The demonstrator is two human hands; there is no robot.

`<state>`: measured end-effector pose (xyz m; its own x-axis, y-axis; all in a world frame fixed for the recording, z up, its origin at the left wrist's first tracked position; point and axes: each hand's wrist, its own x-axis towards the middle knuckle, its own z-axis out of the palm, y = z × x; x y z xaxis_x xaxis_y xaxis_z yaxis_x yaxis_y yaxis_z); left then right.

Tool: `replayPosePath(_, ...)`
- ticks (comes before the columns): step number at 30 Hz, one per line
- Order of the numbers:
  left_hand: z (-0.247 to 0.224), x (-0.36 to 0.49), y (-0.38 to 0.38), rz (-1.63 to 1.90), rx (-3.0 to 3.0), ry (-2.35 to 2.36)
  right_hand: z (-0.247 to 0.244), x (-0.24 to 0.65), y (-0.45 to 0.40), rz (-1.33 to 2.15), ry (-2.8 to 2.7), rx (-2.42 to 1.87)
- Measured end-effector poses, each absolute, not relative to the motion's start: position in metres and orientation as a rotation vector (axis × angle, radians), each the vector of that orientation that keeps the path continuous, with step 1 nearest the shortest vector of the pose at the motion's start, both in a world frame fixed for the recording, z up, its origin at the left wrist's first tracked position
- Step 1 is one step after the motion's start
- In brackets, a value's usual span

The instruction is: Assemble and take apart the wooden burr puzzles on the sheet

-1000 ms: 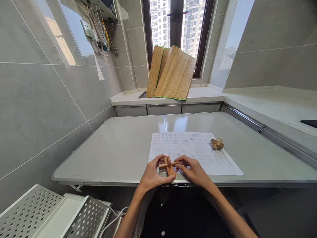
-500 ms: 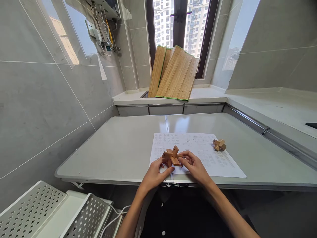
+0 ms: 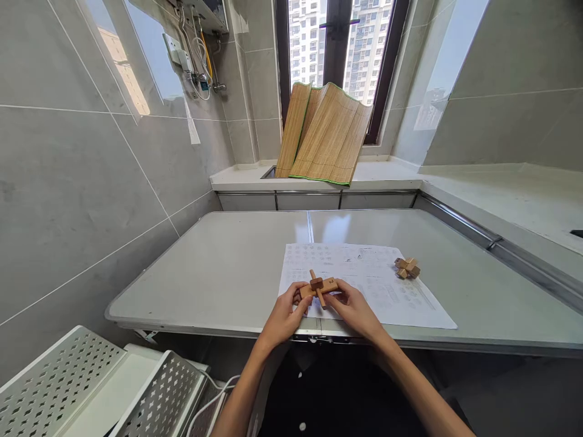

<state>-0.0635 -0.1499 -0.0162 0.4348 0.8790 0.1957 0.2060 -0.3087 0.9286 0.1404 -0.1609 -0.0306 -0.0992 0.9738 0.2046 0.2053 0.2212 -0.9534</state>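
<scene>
Between both hands is a wooden burr puzzle (image 3: 317, 283) made of crossing flat pieces, held over the near part of a printed sheet (image 3: 364, 285). My left hand (image 3: 285, 314) is closed on its left end, thumb in front. My right hand (image 3: 357, 309) pinches the right end, where a dark mark shows on a flat piece. One thin piece stands out toward me and another end points away. A second wooden burr puzzle (image 3: 407, 268), lighter and more compact, rests at the sheet's right edge, apart from both hands.
The pale folding table (image 3: 218, 267) has a seam down its middle. Behind it a folded bamboo mat (image 3: 328, 136) leans on the window ledge. White perforated racks (image 3: 73, 376) and a white cable (image 3: 209, 403) are at lower left. A metal rail (image 3: 460, 218) runs along the right side.
The held puzzle has been turned, so a flat marked face and a thin crossing piece now show. My right fingers have shifted to its right end. The view has moved slightly.
</scene>
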Motion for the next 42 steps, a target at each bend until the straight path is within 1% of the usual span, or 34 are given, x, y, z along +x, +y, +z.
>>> replayPosePath(6,-0.021,-0.065,-0.149,0.928,1.825,1.035,-0.028,0.15,-0.161,1.127,-1.527,-1.133)
replayPosePath(10,-0.025,-0.065,-0.147,0.993,1.817,1.018,-0.025,0.154,-0.162,1.133,-1.516,-1.124)
replayPosePath(17,-0.024,-0.064,-0.149,1.04,1.857,1.028,-0.012,0.153,-0.169,0.925,-1.686,-1.144)
replayPosePath(21,-0.018,-0.065,-0.151,1.062,1.855,1.035,-0.013,0.151,-0.173,0.766,-1.704,-1.136)
replayPosePath(25,-0.016,-0.068,-0.153,1.027,1.834,0.948,-0.016,0.149,-0.176,0.654,-1.752,-1.094)
replayPosePath(30,-0.016,-0.069,-0.155,0.923,1.894,0.956,-0.017,0.148,-0.18,0.62,-1.809,-1.036)
replayPosePath(38,-0.024,-0.065,-0.156,0.986,2.026,1.076,-0.022,0.15,-0.184,0.509,-1.855,-1.07)
replayPosePath(42,-0.026,-0.065,-0.158,0.989,2.105,1.102,-0.022,0.154,-0.185,0.559,-1.87,-1.069)
